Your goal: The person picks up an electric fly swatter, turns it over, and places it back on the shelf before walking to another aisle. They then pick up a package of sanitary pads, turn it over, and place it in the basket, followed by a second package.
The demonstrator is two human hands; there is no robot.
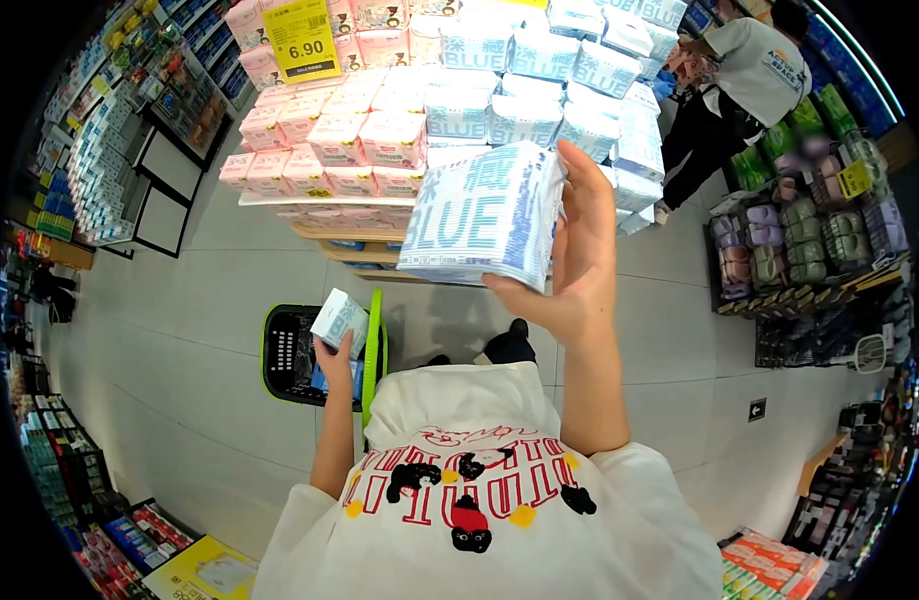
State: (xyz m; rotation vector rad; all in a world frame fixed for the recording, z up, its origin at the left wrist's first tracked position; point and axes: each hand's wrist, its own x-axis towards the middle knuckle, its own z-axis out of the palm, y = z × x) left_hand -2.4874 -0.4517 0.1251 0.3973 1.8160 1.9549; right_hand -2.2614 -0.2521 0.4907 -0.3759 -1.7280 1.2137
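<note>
My right hand (583, 262) is raised in front of the display, its thumb and fingers gripping a white-and-blue tissue pack (474, 215) by its right side. The pack is tilted, with "BLUE" printed on its face. Lower and to the left, my left hand (333, 360) is closed around a smaller-looking white-and-blue tissue pack (340, 318). This one is over a black shopping basket (275, 345) with a green rim and a green handle (376, 335). Under my left hand, a blue item (357, 376) shows partly inside the basket.
Ahead stands a display of stacked pink tissue packs (339, 135) and white-and-blue packs (524, 85), with a yellow price sign (301, 40). A person (759, 75) in a white shirt is at the back right. Slippers (804, 235) fill a rack on the right.
</note>
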